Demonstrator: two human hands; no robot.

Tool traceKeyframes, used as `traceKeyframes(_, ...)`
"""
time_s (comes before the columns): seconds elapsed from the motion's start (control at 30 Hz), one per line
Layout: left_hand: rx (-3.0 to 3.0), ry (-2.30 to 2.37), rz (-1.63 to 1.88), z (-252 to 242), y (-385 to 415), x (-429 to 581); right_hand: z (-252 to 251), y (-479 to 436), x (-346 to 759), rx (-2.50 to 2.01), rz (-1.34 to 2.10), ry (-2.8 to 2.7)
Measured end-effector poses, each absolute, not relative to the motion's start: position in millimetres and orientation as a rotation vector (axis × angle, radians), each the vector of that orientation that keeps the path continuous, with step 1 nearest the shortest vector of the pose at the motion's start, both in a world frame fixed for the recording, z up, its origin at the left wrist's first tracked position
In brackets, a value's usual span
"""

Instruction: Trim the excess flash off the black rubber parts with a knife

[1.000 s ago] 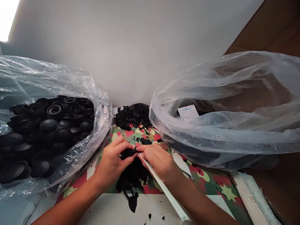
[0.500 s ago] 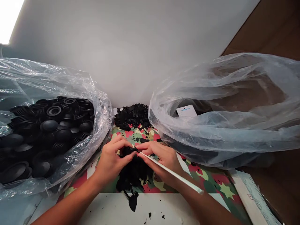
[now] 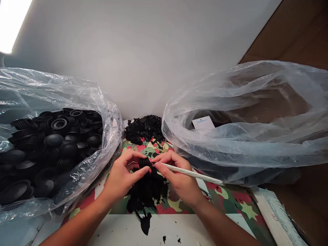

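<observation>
Between the thumb and fingers of my left hand is a small black ribbed rubber bellows. My right hand grips a thin white stick-shaped tool, its long end slanting out to the right over the back of that hand. The tool's front end meets the right side of the bellows, where the fingertips of both hands come close together; its tip is too small to make out. Below the hands lies a heap of black rubber scraps, partly covered by the fingers.
At left, a clear plastic bag holds many black ribbed rubber parts. Another clear bag stands open at right, with a white card inside. More black scraps are piled by the wall. A patterned cloth covers the table.
The tool has swung from a steep slant to a flatter one as my right hand turned. The bellows in my left hand has tilted and shows its ribs more clearly.
</observation>
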State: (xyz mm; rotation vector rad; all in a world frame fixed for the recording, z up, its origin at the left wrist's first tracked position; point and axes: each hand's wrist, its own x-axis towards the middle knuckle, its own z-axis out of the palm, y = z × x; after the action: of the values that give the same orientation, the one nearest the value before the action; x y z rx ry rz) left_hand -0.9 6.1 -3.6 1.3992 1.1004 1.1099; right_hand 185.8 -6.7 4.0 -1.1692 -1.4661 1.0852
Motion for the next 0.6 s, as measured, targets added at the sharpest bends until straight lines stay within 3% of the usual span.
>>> traceKeyframes(0.3, 1.227, 1.068, 1.159, -9, 3, 2, 2, -11, 177, -1.134, 1.334, -1.250)
traceKeyframes(0.5, 1.264, 1.064, 1.193, -13, 2, 1, 1, -13, 177, -1.131, 1.300, -1.276)
traceKeyframes(0.6, 1.329, 1.069, 1.208, -12, -1, 2, 0, -18, 174, -1.155, 1.117, -1.427)
